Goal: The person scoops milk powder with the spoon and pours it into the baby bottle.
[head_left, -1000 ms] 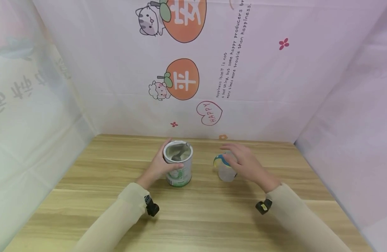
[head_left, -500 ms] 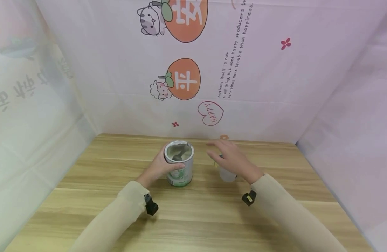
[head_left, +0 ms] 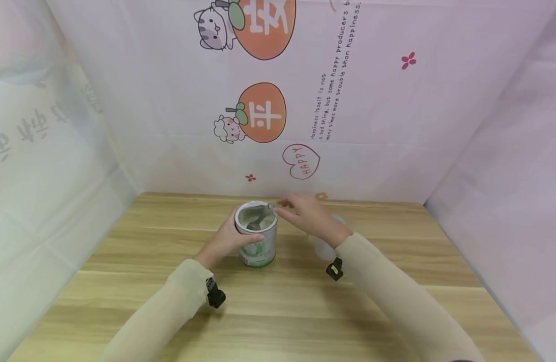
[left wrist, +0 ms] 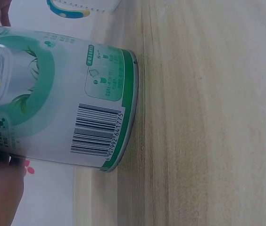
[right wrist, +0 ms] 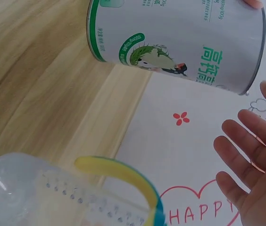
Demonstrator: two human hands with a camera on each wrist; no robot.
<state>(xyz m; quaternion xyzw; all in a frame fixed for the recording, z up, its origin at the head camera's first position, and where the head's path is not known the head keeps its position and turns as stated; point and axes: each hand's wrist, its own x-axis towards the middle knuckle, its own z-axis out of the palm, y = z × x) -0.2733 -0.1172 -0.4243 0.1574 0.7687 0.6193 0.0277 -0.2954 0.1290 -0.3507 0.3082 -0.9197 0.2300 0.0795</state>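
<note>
Head view, and the left hand (head_left: pixel 227 237) has the can (head_left: pixel 259 251) well in its grasp, thumb across the near side, fingers round the left, clamped on the wall just below the rim. The can stands upright on the bench (head_left: pixel 268 322), open at the top. Look inside: there's a grey scoop (head_left: pixel 257 221), bowl down in the can, handle slanting up to the right side of the rim. And right there, just beside that handle end, is the right hand (head_left: pixel 307 213)! The right wrist view gives us the better look: fingers apart, slightly bent, the thumb near the can's rim, nothing between them.

Over to the right of the can, partly covered by the right wrist from above, stands a clear bottle (right wrist: pixel 20 193). It shows a yellow and blue handle (right wrist: pixel 123 172) and a row of printed marks, and it sits well apart from the can. The left wrist view brings the can's label up close: a green band along the base, a barcode (left wrist: pixel 97 129) above it. Both sleeves (head_left: pixel 404 301) are cream, a small black camera (head_left: pixel 216 296) at each cuff, and behind it all hangs a pale printed sheet (head_left: pixel 373 125) with a red heart (head_left: pixel 301 162) reading HAPPY.
</note>
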